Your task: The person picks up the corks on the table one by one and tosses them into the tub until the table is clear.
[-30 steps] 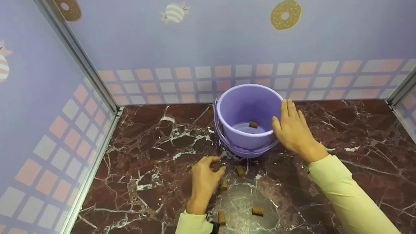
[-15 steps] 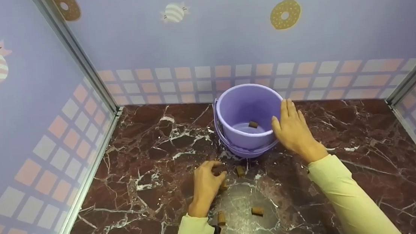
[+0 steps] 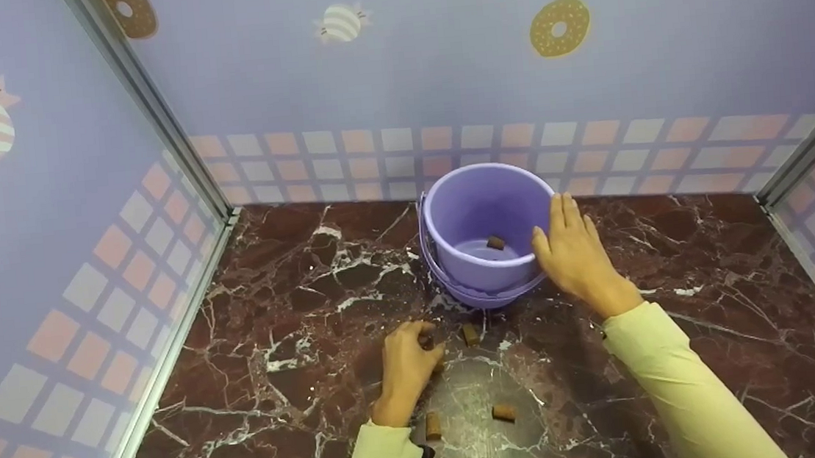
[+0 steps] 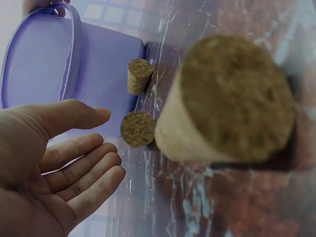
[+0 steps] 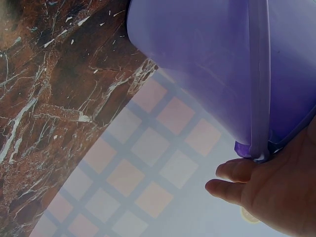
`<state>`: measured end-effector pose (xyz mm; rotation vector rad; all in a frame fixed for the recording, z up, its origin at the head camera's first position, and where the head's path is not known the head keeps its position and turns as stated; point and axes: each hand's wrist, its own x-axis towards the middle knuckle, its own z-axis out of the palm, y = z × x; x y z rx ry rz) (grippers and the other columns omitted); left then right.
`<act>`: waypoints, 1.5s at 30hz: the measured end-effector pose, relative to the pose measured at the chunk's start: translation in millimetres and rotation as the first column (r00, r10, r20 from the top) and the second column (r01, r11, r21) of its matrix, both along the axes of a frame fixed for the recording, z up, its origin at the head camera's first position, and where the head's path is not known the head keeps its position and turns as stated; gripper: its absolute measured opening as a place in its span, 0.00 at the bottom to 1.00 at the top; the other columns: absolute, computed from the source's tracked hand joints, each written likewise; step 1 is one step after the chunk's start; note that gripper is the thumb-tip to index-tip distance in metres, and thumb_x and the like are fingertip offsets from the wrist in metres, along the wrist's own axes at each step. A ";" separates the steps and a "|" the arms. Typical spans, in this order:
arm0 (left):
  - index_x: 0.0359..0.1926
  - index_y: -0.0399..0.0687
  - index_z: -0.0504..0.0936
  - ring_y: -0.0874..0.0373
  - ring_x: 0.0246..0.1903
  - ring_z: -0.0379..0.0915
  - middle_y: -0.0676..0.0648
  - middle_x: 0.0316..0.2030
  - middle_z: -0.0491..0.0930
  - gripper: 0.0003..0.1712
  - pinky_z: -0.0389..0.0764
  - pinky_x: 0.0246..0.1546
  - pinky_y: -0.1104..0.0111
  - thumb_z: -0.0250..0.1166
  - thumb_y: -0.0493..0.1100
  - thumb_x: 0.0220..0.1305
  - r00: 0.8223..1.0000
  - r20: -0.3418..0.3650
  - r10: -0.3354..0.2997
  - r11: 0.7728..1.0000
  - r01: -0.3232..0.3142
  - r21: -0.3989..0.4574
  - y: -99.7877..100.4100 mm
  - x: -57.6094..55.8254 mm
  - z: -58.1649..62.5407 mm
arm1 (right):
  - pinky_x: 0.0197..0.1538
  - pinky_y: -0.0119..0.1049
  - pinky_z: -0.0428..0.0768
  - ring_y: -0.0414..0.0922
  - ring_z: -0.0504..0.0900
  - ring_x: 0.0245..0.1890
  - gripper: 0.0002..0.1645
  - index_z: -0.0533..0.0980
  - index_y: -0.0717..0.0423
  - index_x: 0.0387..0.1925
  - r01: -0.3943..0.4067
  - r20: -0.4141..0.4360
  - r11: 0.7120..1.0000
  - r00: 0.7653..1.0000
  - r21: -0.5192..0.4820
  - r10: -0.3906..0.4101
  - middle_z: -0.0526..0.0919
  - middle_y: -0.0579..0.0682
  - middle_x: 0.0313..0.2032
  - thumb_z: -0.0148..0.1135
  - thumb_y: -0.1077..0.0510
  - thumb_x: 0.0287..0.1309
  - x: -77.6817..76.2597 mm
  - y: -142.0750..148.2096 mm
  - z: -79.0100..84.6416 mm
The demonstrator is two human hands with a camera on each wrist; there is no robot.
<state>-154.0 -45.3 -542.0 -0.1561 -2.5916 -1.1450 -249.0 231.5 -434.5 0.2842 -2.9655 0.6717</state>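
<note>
A purple bucket (image 3: 489,281) stands upright with a cork stopper (image 3: 496,243) on its bottom. My right hand (image 3: 578,255) holds the bucket's right rim, thumb at the rim and fingers along the outer wall. In the right wrist view, that hand's fingers (image 5: 227,190) lie beside the handle joint. My left hand (image 3: 408,358) is low over the floor, thumb and fingers apart with nothing between them. In the left wrist view, a cork (image 4: 137,129) lies just beyond its fingertips. Another cork (image 3: 471,335) sits before the bucket.
Two more corks lie nearer me, one upright-looking at left (image 3: 433,426) and another cork (image 3: 503,413) at right. A dark marbled floor (image 3: 306,415) is bounded by a back wall (image 3: 291,84) and side panels. The bucket's handle (image 3: 449,281) hangs down in front.
My left hand has moved slightly down toward me and now hides most of the cork beside it. The right hand and the bucket have stayed in place.
</note>
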 end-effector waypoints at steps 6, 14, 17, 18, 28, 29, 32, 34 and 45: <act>0.37 0.34 0.89 0.48 0.32 0.85 0.42 0.32 0.86 0.15 0.87 0.36 0.59 0.82 0.29 0.46 1.000 -0.011 0.000 1.000 0.000 -0.017 -0.5 1.4 -5.0 | 0.81 0.63 0.40 0.68 0.42 0.81 0.43 0.41 0.80 0.79 0.002 -0.009 1.000 1.000 -0.003 -0.002 0.41 0.78 0.79 0.38 0.50 0.82 -0.9 0.5 -2.5; 0.38 0.34 0.89 0.47 0.34 0.85 0.41 0.33 0.87 0.16 0.88 0.38 0.58 0.81 0.29 0.46 1.000 0.015 -0.002 1.000 0.003 -0.028 -1.8 2.6 -6.9 | 0.81 0.64 0.40 0.68 0.42 0.81 0.43 0.41 0.80 0.79 0.002 -0.010 1.000 1.000 -0.003 -0.002 0.41 0.78 0.79 0.38 0.50 0.82 -0.9 0.0 -2.8; 0.38 0.34 0.89 0.46 0.34 0.85 0.42 0.33 0.87 0.15 0.88 0.38 0.57 0.81 0.28 0.46 1.000 0.026 -0.002 1.000 0.002 -0.017 -2.0 2.9 -6.8 | 0.81 0.64 0.40 0.67 0.42 0.82 0.43 0.41 0.79 0.79 0.000 -0.007 1.000 1.000 -0.003 0.000 0.41 0.78 0.79 0.38 0.50 0.82 -0.7 -0.2 -2.0; 0.37 0.34 0.89 0.46 0.34 0.85 0.42 0.33 0.87 0.14 0.88 0.37 0.57 0.80 0.28 0.46 1.000 0.028 -0.001 1.000 0.001 -0.014 -2.0 3.3 -6.5 | 0.81 0.64 0.40 0.67 0.42 0.82 0.43 0.41 0.79 0.79 0.000 -0.007 1.000 1.000 -0.003 0.000 0.41 0.78 0.79 0.38 0.50 0.82 -0.6 -0.2 -1.8; 0.33 0.34 0.89 0.51 0.29 0.85 0.43 0.29 0.87 0.11 0.87 0.30 0.60 0.78 0.27 0.45 1.000 -0.002 -0.011 1.000 0.011 -0.019 1.0 6.2 -6.4 | 0.81 0.64 0.40 0.68 0.43 0.81 0.43 0.41 0.80 0.79 0.004 -0.013 1.000 1.000 0.000 -0.004 0.42 0.79 0.79 0.38 0.50 0.82 -0.5 0.1 -3.0; 0.33 0.34 0.89 0.51 0.29 0.84 0.43 0.29 0.87 0.11 0.87 0.30 0.59 0.78 0.27 0.45 1.000 -0.004 -0.012 1.000 0.012 -0.020 1.4 6.5 -6.5 | 0.81 0.64 0.40 0.68 0.43 0.81 0.43 0.41 0.80 0.79 0.004 -0.012 1.000 1.000 0.001 -0.004 0.42 0.79 0.79 0.38 0.50 0.82 -0.5 0.1 -3.1; 0.33 0.34 0.89 0.51 0.28 0.84 0.43 0.28 0.86 0.10 0.86 0.29 0.59 0.76 0.27 0.44 1.000 -0.018 -0.023 0.999 0.023 -0.028 2.5 7.5 -7.4 | 0.81 0.64 0.40 0.68 0.43 0.81 0.43 0.42 0.80 0.78 0.005 -0.016 1.000 1.000 0.001 -0.005 0.42 0.79 0.79 0.39 0.51 0.82 -0.9 0.3 -3.0; 0.32 0.34 0.89 0.52 0.27 0.83 0.43 0.28 0.86 0.10 0.86 0.28 0.60 0.74 0.26 0.44 0.999 -0.028 -0.032 0.999 0.031 -0.029 3.2 8.1 -8.0 | 0.81 0.64 0.40 0.68 0.43 0.81 0.43 0.42 0.80 0.78 0.006 -0.021 1.000 1.000 -0.003 -0.006 0.43 0.79 0.79 0.39 0.51 0.82 -1.2 0.3 -2.7; 0.32 0.35 0.89 0.55 0.27 0.82 0.45 0.28 0.86 0.11 0.86 0.29 0.61 0.74 0.26 0.43 0.999 -0.017 -0.045 0.999 0.045 -0.024 3.5 10.8 -7.4 | 0.81 0.64 0.41 0.68 0.44 0.81 0.43 0.42 0.80 0.78 0.006 -0.026 1.000 1.000 -0.004 -0.006 0.43 0.79 0.79 0.40 0.51 0.82 -0.9 0.2 -1.7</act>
